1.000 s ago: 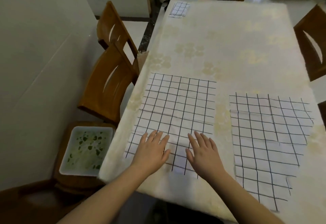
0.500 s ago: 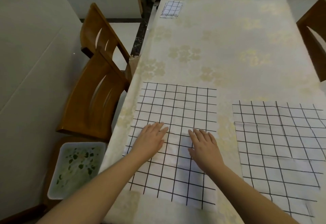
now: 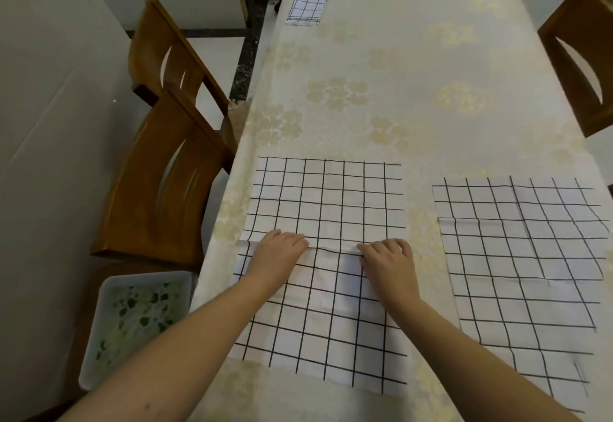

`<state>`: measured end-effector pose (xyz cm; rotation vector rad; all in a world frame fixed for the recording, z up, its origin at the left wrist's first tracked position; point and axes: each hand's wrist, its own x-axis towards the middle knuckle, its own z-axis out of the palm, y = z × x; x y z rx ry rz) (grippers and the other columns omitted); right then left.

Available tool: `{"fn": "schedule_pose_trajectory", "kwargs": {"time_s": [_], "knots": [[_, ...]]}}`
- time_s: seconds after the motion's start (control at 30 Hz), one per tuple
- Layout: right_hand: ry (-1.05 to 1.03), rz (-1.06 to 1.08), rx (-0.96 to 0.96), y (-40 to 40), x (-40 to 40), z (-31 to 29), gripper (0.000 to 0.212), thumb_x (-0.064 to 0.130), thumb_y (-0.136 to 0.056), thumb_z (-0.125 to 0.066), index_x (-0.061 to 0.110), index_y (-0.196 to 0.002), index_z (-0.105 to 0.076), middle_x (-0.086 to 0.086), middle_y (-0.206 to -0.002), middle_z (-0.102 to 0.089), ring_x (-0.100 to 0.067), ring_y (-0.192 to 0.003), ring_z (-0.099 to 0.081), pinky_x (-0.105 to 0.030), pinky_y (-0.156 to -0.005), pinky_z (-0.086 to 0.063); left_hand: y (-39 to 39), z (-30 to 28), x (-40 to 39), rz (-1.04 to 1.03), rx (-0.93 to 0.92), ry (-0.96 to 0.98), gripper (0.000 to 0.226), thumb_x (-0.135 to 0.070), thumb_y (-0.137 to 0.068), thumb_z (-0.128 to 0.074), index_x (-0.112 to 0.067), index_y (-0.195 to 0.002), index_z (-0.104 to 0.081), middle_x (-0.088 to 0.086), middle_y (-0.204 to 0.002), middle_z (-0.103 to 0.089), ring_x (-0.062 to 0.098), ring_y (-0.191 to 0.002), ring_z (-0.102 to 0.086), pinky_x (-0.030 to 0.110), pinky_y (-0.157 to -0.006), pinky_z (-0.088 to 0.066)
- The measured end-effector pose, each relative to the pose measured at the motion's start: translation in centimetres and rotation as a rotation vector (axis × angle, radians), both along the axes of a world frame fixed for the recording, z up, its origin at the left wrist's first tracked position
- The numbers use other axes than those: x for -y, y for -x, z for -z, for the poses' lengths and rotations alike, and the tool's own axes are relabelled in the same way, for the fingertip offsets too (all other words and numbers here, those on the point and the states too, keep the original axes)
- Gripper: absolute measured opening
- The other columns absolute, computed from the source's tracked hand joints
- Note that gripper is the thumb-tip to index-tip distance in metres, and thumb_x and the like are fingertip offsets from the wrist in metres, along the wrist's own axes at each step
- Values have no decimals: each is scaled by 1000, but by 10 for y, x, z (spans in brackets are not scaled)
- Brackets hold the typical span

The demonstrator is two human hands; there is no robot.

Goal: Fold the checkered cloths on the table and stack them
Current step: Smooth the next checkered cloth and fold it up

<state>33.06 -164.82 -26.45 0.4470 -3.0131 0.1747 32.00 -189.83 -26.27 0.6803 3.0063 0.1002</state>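
Observation:
A white checkered cloth [image 3: 326, 199] lies spread on the table's near left part. A raised crease runs across its middle. My left hand [image 3: 278, 250] pinches the cloth at the crease's left part, fingers curled. My right hand [image 3: 388, 255] pinches it at the crease's right part in the same way. A second checkered cloth [image 3: 517, 255], wrinkled and partly doubled over, lies flat to the right, apart from both hands. A small folded checkered cloth [image 3: 306, 8] sits at the table's far left corner.
The table [image 3: 414, 96] wears a cream flowered tablecloth. Two wooden chairs [image 3: 166, 162] stand along its left side, one more chair [image 3: 577, 56] at the right and one at the far end. A white tray with green specks [image 3: 132, 322] rests on a stool at lower left.
Both hands slid forward from flat on the cloth's near part to its middle. Their fingers curled and gathered a crease across the cloth. The view moved closer over the table.

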Motion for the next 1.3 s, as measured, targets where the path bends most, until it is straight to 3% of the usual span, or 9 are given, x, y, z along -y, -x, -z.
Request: {"fn": "schedule_pose_trajectory", "kwargs": {"time_s": [0.1,0.23,0.37,0.43,0.63,0.87,1.17,1.23,1.3], "knots": [[-32,-25,-17,0,-1,-3,29,11,-65,-86,20,-90,-74,1,-79,-70,-27,-79,-62,-40,-89,-37,1,-9,0,-14,9,20,48,3,-43,-83,-21,-80,-68,-8,-67,-63,15,-59,-60,31,-77,-52],[33,-68,-76,7,-5,-17,19,10,-71,-82,18,-83,-70,0,-78,-66,-26,-74,-59,-38,-83,-43,3,-22,8,-23,0,50,42,3,-53,-79,-24,-80,-63,-10,-62,-56,15,-54,-53,30,-71,-46],[119,-141,-112,21,-5,-52,13,12,-80,-75,15,-88,-64,0,-77,-66,-24,-70,-61,-37,-73,-49,12,-49,19,-90,20,-21,9,-22,-88,-67,-27,-94,-69,-9,-79,-68,14,-73,-63,32,-80,-40],[118,-157,-132,29,-8,-71,11,13,-83,-72,16,-90,-63,1,-74,-66,-23,-66,-62,-36,-71,-48,17,-64,25,-153,6,-73,18,-28,-98,-52,-27,-104,-69,-8,-93,-71,16,-88,-64,33,-87,-36],[47,-326,-332,38,-21,-131,8,16,-84,-70,17,-91,-66,1,-69,-67,-25,-63,-62,-34,-73,-42,38,-113,43,-119,-156,-165,11,-24,-92,-62,-23,-90,-73,-6,-85,-71,20,-82,-66,37,-76,-46],[98,-219,-475,12,-37,-197,37,-8,-71,-76,14,-100,-71,-1,-90,-73,-27,-80,-65,-38,-81,-43,25,-174,47,66,-457,-370,8,-14,-89,-68,-16,-95,-73,-4,-87,-72,17,-85,-66,36,-77,-48],[140,-194,-262,-80,-31,-126,21,19,-82,-56,18,-94,-73,2,-95,-73,-24,-84,-68,-36,-75,-52,-45,-93,74,85,-342,-387,12,-20,-86,-58,-19,-89,-70,-6,-87,-69,16,-85,-64,33,-79,-47],[124,-168,-192,-97,-29,-100,21,15,-77,-66,18,-95,-75,0,-96,-74,-23,-84,-70,-34,-72,-55,-60,-65,77,74,-256,-344,11,-17,-80,-62,-22,-88,-68,-7,-87,-69,16,-84,-64,31,-78,-42],[124,-114,-73,-114,-26,-76,41,3,-60,-86,18,-97,-76,-1,-97,-74,-21,-84,-71,-32,-70,-57,-74,-40,79,38,-164,-313,19,-10,-72,-73,-24,-85,-68,-9,-85,-68,16,-81,-64,31,-73,-41]]}}
